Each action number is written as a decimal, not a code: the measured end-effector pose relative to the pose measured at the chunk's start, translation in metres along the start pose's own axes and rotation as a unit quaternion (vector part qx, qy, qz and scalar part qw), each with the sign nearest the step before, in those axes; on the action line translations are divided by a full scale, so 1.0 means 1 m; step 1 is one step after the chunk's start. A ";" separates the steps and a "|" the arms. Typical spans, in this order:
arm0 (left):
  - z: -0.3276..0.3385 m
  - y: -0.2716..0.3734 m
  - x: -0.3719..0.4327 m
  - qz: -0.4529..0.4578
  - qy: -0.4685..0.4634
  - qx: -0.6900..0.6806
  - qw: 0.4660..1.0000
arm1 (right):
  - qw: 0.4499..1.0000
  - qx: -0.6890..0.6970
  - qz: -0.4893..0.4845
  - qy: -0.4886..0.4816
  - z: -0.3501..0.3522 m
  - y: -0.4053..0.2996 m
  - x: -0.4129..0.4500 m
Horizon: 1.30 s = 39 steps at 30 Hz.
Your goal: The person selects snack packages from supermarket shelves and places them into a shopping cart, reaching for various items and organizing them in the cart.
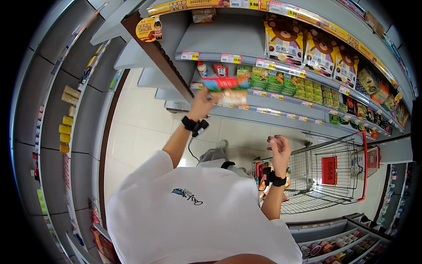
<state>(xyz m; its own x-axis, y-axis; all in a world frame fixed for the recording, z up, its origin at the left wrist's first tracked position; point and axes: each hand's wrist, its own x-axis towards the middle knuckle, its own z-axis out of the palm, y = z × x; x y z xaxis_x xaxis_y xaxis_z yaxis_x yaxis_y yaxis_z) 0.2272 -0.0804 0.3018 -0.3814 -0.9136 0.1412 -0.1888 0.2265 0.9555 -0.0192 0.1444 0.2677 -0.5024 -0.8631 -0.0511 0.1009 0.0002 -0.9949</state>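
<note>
My left hand grips the left edge of a flat food packet, red, blue and green above and pale below. The packet is blurred and hangs in front of the lower shelf. Behind it on that shelf are a small bottle with a red cap, a red pouch and rows of green packets. My right hand holds nothing; its fingers are loosely curled and apart, over the near end of a metal shopping cart. Colourful packages in the cart are partly hidden by my right forearm.
Bear-printed bags stand on the shelf above, beside a bare stretch. A brown shelf upright rises left of my left hand. Another shelf unit lines the left side. A low rack with tubs is at lower right.
</note>
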 end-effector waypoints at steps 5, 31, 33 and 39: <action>-0.080 -0.005 0.100 0.090 0.079 0.005 0.993 | 0.999 -0.015 -0.004 0.028 0.011 -0.003 0.017; -0.196 -0.086 0.446 -0.081 0.048 0.030 0.995 | 0.969 -0.051 -0.005 0.240 0.101 0.002 0.044; -0.197 -0.089 0.450 -0.076 0.042 0.031 0.996 | 0.969 -0.048 -0.007 0.244 0.102 0.002 0.050; -0.197 -0.095 0.454 -0.066 0.024 0.042 0.997 | 0.970 -0.057 -0.016 0.237 0.102 0.002 0.059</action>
<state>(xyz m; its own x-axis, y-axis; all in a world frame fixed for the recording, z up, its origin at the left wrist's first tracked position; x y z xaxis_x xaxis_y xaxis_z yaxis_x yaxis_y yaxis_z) 0.2506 -0.5831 0.3257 -0.3039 -0.9523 0.0294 -0.3108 0.1282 0.9418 0.0386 0.0419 0.2714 -0.8446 -0.5347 -0.0281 -0.0033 0.0577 -0.9983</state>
